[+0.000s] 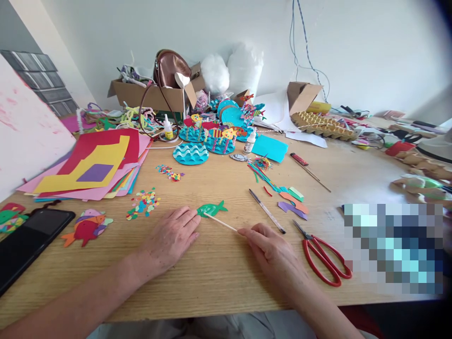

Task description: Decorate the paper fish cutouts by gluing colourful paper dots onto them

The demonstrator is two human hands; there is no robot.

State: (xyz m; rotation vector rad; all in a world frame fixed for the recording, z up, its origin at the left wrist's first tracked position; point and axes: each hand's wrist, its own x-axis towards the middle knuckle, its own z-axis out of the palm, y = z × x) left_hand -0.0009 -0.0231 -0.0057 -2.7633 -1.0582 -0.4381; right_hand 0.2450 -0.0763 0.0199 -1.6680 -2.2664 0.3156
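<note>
A green paper fish [211, 209] lies flat on the table, its tail to the right and pale shiny smears across its body. The stretched fingers of my left hand [176, 230] lie flat over its head end, fingertips touching the edge. My right hand [269, 245] is closed on a thin wooden stick [221, 222], whose far tip meets the fish's body. To the left lies a heap of coloured paper dots [144, 203]. Near my right hand are a pen [267, 211], paper scraps [294, 201] and red-handled scissors [323, 256].
Stacked coloured paper [88, 160], layered paper fish [88, 228] and a phone [33, 242] occupy the left. Further back stand glue bottles [168, 128], blue wavy paper pieces [191, 154] and a cardboard box [141, 96]. Egg-carton strips [321, 125] lie at the back right.
</note>
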